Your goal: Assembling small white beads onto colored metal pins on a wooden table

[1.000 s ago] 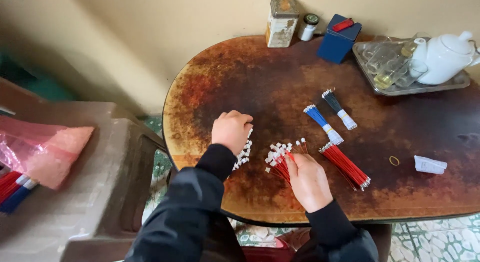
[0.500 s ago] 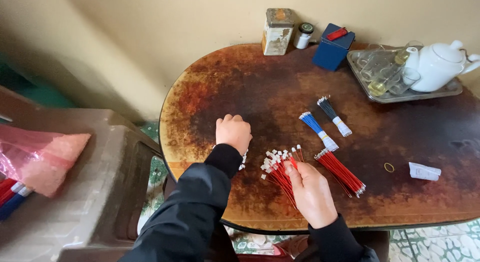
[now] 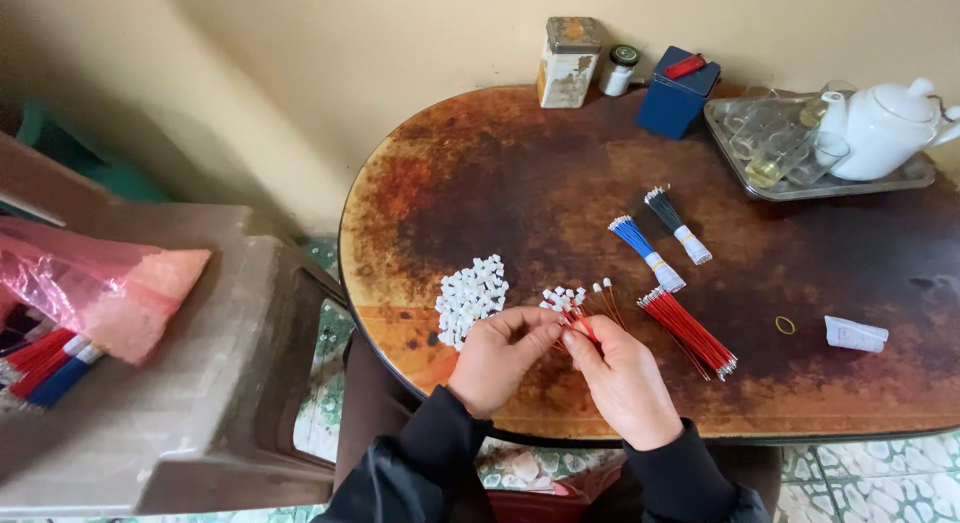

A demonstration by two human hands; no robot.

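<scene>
Pale yellow walls back a dark, rust-mottled oval wooden table, with a grey plastic chair at its left carrying a pink plastic bag. At the far right edge a metal tray holds a white ceramic teapot and clear drinking glasses; a blue box and a worn cream tin stand near the wall. Nearer the worker lie a tied bundle of red wires, a blue-wire bundle and a black-wire bundle, well apart from a heap of small white plastic connectors at the front edge. Both hands meet just right of that heap: the right hand is closed around a fan of thin red wires with white connector tips, while the left hand pinches in at the same wire ends, seemingly with one small connector, though that is too small to confirm. The step in hand looks like fitting a connector onto a wire end; the next move likely calls for aligning and pressing it home.
</scene>
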